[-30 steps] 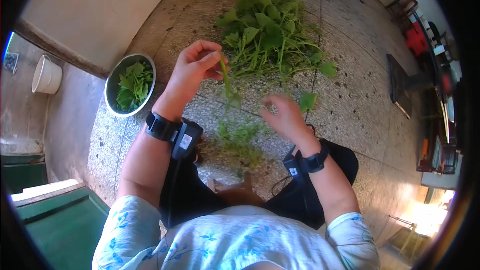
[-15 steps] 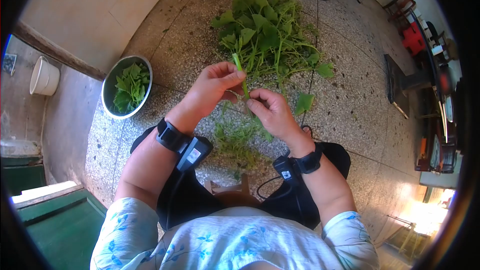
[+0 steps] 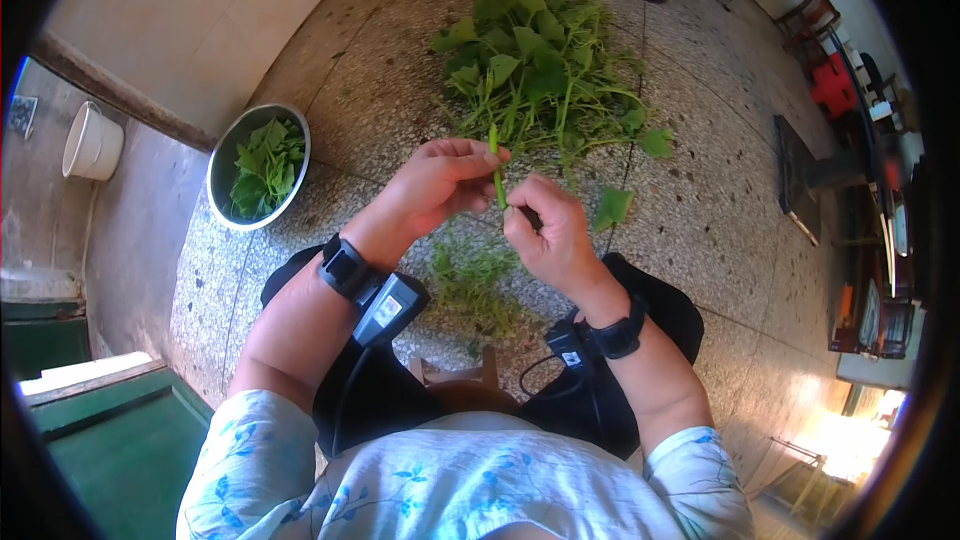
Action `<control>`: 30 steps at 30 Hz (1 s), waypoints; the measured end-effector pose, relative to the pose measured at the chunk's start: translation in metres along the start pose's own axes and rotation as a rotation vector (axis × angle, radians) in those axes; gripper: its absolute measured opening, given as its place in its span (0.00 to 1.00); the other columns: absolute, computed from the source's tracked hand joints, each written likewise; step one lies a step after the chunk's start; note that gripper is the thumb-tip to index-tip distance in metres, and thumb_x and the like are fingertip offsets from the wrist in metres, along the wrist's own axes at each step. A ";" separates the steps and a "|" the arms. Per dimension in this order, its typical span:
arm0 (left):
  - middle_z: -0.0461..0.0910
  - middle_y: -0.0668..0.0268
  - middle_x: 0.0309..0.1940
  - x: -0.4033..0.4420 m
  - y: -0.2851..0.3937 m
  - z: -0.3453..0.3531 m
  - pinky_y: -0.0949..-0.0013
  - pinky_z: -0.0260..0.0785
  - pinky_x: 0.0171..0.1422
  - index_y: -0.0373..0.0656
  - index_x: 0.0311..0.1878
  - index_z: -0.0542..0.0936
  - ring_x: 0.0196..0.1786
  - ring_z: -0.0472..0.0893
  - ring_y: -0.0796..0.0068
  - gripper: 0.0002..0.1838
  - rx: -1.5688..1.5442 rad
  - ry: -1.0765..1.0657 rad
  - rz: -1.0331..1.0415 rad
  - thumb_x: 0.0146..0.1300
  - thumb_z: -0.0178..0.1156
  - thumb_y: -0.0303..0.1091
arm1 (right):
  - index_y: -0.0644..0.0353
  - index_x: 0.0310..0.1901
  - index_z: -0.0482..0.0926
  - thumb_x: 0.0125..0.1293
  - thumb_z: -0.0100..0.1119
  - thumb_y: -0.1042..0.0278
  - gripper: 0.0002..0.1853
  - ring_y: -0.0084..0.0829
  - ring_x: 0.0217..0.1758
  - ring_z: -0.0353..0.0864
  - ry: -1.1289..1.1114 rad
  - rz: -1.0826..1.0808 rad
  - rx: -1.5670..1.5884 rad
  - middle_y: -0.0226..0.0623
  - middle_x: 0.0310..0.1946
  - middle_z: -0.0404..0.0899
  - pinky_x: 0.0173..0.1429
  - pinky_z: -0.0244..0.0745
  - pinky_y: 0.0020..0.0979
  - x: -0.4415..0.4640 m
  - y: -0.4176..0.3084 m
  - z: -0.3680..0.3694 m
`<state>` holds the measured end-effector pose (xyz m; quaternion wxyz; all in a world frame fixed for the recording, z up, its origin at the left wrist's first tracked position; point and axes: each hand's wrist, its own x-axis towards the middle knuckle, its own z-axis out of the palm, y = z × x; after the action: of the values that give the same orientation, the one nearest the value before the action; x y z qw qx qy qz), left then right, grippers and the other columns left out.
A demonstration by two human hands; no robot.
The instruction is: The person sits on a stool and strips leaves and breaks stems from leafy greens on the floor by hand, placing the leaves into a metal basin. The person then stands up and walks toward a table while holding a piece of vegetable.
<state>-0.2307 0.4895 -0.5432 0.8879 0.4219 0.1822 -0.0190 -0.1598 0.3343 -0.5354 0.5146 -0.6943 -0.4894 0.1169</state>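
Above speckled floor (image 3: 700,230), nearside of leafy pile (image 3: 545,70): pinching green stem (image 3: 499,180) in left hand (image 3: 432,185), nipping its lower end in right hand (image 3: 556,238).

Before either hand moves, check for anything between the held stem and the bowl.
No separate obstacle is visible. The left hand, pinching the green stem, is itself on the side towards the metal bowl; past it, only speckled floor shows.

A speckled stone floor (image 3: 740,230) meets a pale wall (image 3: 210,20).
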 end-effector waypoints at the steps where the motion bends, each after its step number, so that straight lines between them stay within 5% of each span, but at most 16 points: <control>1: 0.75 0.68 0.27 0.000 -0.002 0.000 0.78 0.70 0.28 0.36 0.41 0.73 0.28 0.76 0.81 0.09 -0.001 0.004 -0.001 0.60 0.51 0.29 | 0.60 0.26 0.69 0.50 0.50 0.75 0.02 0.35 0.24 0.71 -0.003 0.001 0.003 0.38 0.23 0.69 0.28 0.67 0.30 0.000 -0.002 -0.001; 7: 0.76 0.63 0.29 -0.001 -0.003 -0.002 0.77 0.72 0.29 0.35 0.43 0.72 0.26 0.76 0.78 0.10 -0.020 -0.049 -0.041 0.57 0.53 0.25 | 0.61 0.26 0.69 0.50 0.52 0.74 0.03 0.38 0.25 0.72 -0.049 -0.054 -0.025 0.39 0.24 0.70 0.29 0.68 0.31 0.000 -0.002 -0.005; 17: 0.78 0.62 0.32 -0.008 0.004 -0.006 0.78 0.74 0.31 0.36 0.43 0.72 0.28 0.78 0.78 0.09 -0.016 -0.078 -0.021 0.59 0.51 0.25 | 0.61 0.27 0.70 0.53 0.52 0.75 0.02 0.17 0.22 0.65 0.100 0.016 0.030 0.28 0.21 0.67 0.25 0.61 0.20 0.005 0.011 -0.029; 30: 0.77 0.65 0.31 -0.010 0.010 -0.015 0.78 0.74 0.32 0.38 0.41 0.72 0.31 0.78 0.77 0.08 0.059 -0.064 -0.002 0.59 0.53 0.27 | 0.60 0.30 0.71 0.59 0.49 0.74 0.02 0.11 0.21 0.58 0.440 0.145 0.140 0.19 0.20 0.65 0.23 0.54 0.16 0.012 0.034 -0.060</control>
<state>-0.2434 0.5062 -0.5412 0.8805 0.4467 0.1537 -0.0389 -0.0949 0.3078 -0.5329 0.6460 -0.6989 -0.3051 0.0331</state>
